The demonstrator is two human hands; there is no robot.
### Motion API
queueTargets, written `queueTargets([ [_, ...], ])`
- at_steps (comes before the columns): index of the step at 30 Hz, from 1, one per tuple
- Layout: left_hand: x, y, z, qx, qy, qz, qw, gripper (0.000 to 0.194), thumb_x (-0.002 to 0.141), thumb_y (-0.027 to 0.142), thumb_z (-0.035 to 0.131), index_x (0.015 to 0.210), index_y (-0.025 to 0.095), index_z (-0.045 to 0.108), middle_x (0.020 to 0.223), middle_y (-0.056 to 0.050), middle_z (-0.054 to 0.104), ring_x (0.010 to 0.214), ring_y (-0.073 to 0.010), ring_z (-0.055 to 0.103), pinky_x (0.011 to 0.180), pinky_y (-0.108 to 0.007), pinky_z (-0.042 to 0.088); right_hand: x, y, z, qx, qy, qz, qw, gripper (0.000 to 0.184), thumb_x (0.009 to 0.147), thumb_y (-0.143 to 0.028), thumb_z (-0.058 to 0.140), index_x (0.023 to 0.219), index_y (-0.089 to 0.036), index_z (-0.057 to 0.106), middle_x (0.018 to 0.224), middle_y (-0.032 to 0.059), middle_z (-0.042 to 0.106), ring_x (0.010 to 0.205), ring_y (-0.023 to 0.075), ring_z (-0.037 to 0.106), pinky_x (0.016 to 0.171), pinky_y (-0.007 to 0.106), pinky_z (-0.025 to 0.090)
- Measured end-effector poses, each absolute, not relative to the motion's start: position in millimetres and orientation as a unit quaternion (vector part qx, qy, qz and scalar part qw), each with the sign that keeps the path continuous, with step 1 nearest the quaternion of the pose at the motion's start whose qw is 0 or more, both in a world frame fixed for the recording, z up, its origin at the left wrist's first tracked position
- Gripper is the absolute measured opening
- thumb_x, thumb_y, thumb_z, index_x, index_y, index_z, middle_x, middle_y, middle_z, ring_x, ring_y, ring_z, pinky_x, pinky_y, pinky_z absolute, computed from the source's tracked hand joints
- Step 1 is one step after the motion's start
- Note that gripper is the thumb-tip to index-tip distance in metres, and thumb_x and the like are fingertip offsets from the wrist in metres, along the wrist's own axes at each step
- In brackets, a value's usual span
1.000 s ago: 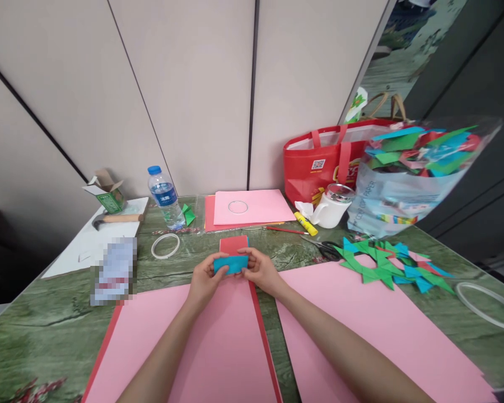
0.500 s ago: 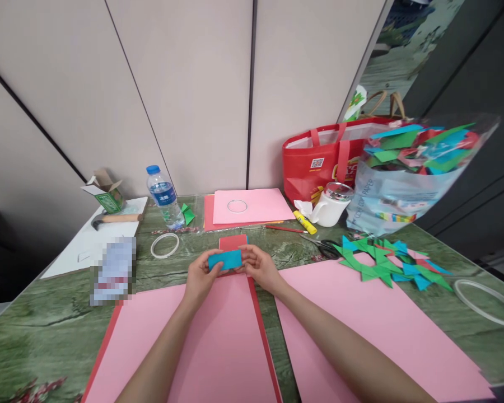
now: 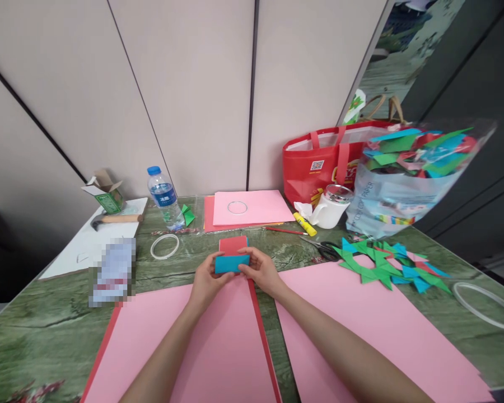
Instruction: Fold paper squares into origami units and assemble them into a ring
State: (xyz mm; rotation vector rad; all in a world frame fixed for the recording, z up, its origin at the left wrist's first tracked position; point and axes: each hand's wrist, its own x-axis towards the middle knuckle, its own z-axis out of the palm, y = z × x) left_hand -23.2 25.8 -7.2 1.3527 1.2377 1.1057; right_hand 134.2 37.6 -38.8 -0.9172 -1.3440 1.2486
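Between both hands is a small blue rectangle of paper [image 3: 232,264], apparently folded, its long side running left to right. My left hand [image 3: 208,277] pinches its left end, thumb along the lower edge. At the right end, my right hand [image 3: 258,270] grips it with thumb in front and fingers behind. Just beyond the hands lies a small stack of paper, red on top [image 3: 232,244]. Below the wrists, a large pink sheet [image 3: 218,341] with red beneath it covers the table, and more pink sheets [image 3: 361,330] lie to the right.
Folded green and blue paper pieces [image 3: 373,266] lie at right by black scissors [image 3: 328,249]. Behind stand a white mug [image 3: 331,210], a red bag [image 3: 302,162] and a plastic bag of paper pieces [image 3: 390,196]. A water bottle [image 3: 164,196], white ring [image 3: 164,246] and hammer [image 3: 121,218] are left.
The blue paper has shifted slightly right and toward me with both hands. My right thumb has moved onto its front, near the lower right corner.
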Motion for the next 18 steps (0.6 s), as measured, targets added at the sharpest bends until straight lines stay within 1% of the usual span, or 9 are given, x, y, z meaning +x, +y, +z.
queueTargets([
  [3,-23.1,26.1,-10.6,0.546,0.515,0.443,0.490,0.038,0.056,0.027,0.070,0.090,0.014,0.056,0.068,-0.002,0.066,0.063,-0.0198,0.064,0.056,-0.030,0.052,134.0,36.5,-37.6,-0.384,-0.568,0.517,0.512,0.032,0.067,-0.022,0.061,0.098,-0.022,0.054,0.075,-0.0004,0.055,0.061,0.0126,0.055,0.054,0.025,0.049],
  [5,-23.0,25.9,-12.1,0.543,0.514,0.447,0.491,0.034,0.057,0.025,0.069,0.087,0.014,0.056,0.067,-0.002,0.067,0.062,-0.0209,0.065,0.056,-0.031,0.053,133.7,36.0,-37.3,-0.386,-0.573,0.511,0.511,0.031,0.066,-0.022,0.061,0.096,-0.021,0.055,0.081,0.0010,0.057,0.066,0.0139,0.056,0.056,0.025,0.050],
  [7,-23.0,25.9,-13.1,0.539,0.514,0.452,0.491,0.033,0.058,0.022,0.067,0.088,0.014,0.054,0.067,-0.002,0.067,0.063,-0.0217,0.066,0.057,-0.032,0.054,133.3,36.3,-37.8,-0.388,-0.573,0.508,0.513,0.030,0.066,-0.021,0.060,0.096,-0.021,0.055,0.082,0.0012,0.057,0.067,0.0140,0.056,0.056,0.025,0.050],
  [9,-22.8,26.3,-13.6,0.528,0.513,0.452,0.503,0.033,0.060,0.019,0.063,0.090,0.014,0.052,0.068,-0.003,0.067,0.063,-0.0224,0.067,0.059,-0.034,0.054,133.1,37.7,-39.3,-0.389,-0.571,0.507,0.516,0.029,0.067,-0.020,0.059,0.096,-0.021,0.055,0.077,0.0001,0.056,0.063,0.0127,0.055,0.054,0.024,0.049],
  [12,-21.8,26.9,-13.5,0.510,0.490,0.446,0.548,0.033,0.063,0.019,0.057,0.094,0.015,0.046,0.066,-0.003,0.067,0.066,-0.0233,0.067,0.064,-0.037,0.053,132.8,40.3,-42.8,-0.392,-0.565,0.499,0.528,0.028,0.069,-0.021,0.058,0.096,-0.020,0.053,0.072,-0.0012,0.054,0.058,0.0115,0.053,0.052,0.023,0.048],
  [14,-20.8,26.9,-12.8,0.496,0.465,0.449,0.580,0.036,0.064,0.019,0.054,0.097,0.016,0.041,0.065,-0.002,0.067,0.069,-0.0236,0.067,0.067,-0.038,0.053,132.3,41.0,-44.8,-0.396,-0.560,0.489,0.539,0.028,0.069,-0.023,0.059,0.096,-0.021,0.052,0.074,-0.0009,0.054,0.060,0.0119,0.053,0.052,0.023,0.049],
  [16,-20.0,26.9,-11.8,0.487,0.449,0.459,0.592,0.039,0.064,0.018,0.054,0.099,0.019,0.036,0.066,-0.001,0.067,0.070,-0.0236,0.067,0.066,-0.038,0.053,132.0,41.0,-45.7,-0.401,-0.559,0.481,0.544,0.028,0.070,-0.025,0.059,0.097,-0.021,0.051,0.076,-0.0004,0.055,0.062,0.0128,0.054,0.052,0.024,0.050],
  [18,-20.2,27.0,-10.8,0.482,0.457,0.470,0.582,0.038,0.066,0.019,0.054,0.098,0.019,0.035,0.064,-0.001,0.067,0.066,-0.0232,0.067,0.062,-0.036,0.053,133.0,41.6,-45.4,-0.413,-0.555,0.467,0.551,0.025,0.073,-0.029,0.057,0.096,-0.021,0.052,0.076,0.0006,0.056,0.065,0.0143,0.056,0.055,0.026,0.051],
])
